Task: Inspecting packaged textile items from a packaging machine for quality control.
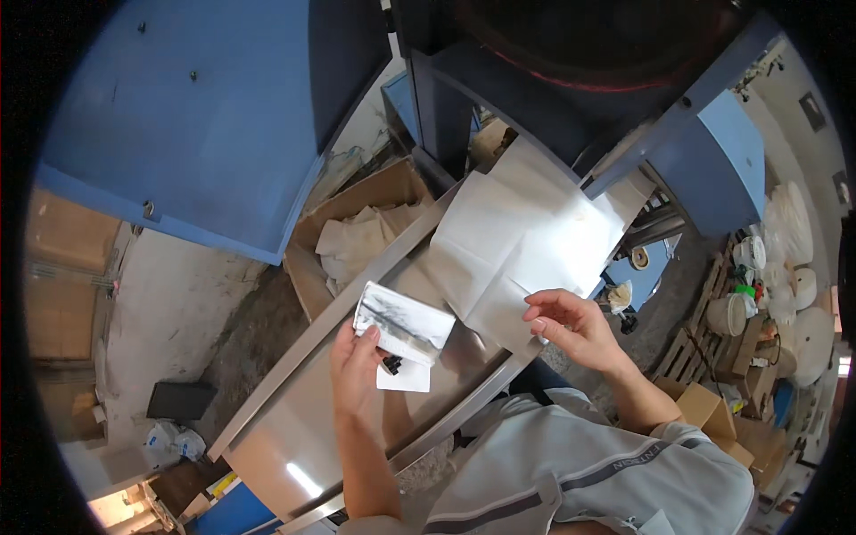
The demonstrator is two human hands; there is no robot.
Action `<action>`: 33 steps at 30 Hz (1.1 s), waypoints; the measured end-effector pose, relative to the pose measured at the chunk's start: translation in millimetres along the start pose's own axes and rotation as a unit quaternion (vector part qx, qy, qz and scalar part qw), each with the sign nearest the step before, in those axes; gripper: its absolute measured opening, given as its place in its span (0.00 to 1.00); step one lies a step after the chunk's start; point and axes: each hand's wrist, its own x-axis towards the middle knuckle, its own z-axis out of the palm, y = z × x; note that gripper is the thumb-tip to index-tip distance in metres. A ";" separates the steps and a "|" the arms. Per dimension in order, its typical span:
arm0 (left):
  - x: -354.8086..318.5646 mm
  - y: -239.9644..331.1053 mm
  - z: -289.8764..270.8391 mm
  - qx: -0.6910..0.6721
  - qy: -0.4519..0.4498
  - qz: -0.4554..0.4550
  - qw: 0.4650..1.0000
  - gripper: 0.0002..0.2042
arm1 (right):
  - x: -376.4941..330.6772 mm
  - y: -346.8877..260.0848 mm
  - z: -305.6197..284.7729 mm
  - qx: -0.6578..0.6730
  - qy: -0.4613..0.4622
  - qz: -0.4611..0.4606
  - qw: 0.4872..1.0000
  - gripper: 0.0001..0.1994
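Holding step, seemingly: left hand [354, 361] pinches grey-smeared white stack [406, 323] near metal bench's [276, 437] left edge. Right hand [580, 334] loosely open by white sheets' [477, 227] lower corner, contact unclear. Next move calls for steady left grip.

Above the table [259, 455], the left hand [353, 361] grips a white pad [408, 321] streaked with grey, thumb on its near edge. Near the table's right edge, the right hand [578, 333] has thumb and fingers parted. White paper [477, 236] covers the table's far end. Left of the table stands a carton [305, 285] holding crumpled sheets [352, 242]; right of it, a pallet [691, 325].
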 end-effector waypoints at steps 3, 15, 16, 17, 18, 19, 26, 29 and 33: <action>17.8 2.7 29.6 -0.013 -0.058 0.029 0.998 0.15 | 0.2 -2.6 5.3 0.008 -0.001 0.000 1.000 0.16; 89.2 -24.5 156.2 0.127 -0.187 0.010 0.974 0.21 | -27.0 -6.3 -11.1 0.056 0.121 -0.037 0.990 0.14; 92.0 -27.2 159.6 0.146 -0.183 0.010 0.972 0.21 | -28.1 -6.2 -12.0 0.051 0.120 -0.037 0.991 0.14; 94.4 -31.2 161.7 0.149 -0.189 0.009 0.971 0.21 | -29.1 -6.0 -12.9 0.046 0.119 -0.037 0.991 0.14; 96.4 -36.1 162.5 0.165 -0.184 0.026 0.969 0.21 | -30.0 -5.7 -13.9 0.049 0.125 -0.038 0.990 0.14; 97.3 -40.4 163.1 0.179 -0.177 0.045 0.967 0.20 | -30.5 -5.0 -15.9 0.045 0.119 -0.041 0.991 0.14; 88.0 -23.6 168.8 0.445 -0.086 0.157 0.877 0.25 | -29.9 4.6 -27.3 0.036 0.122 -0.041 0.991 0.15; 90.5 -22.2 167.4 0.485 -0.082 0.226 0.841 0.24 | -31.2 5.4 -35.1 0.016 0.127 -0.028 0.991 0.15; 82.6 1.5 184.7 0.459 -0.062 0.305 0.832 0.19 | -30.6 5.6 -40.2 0.008 0.126 -0.017 0.992 0.15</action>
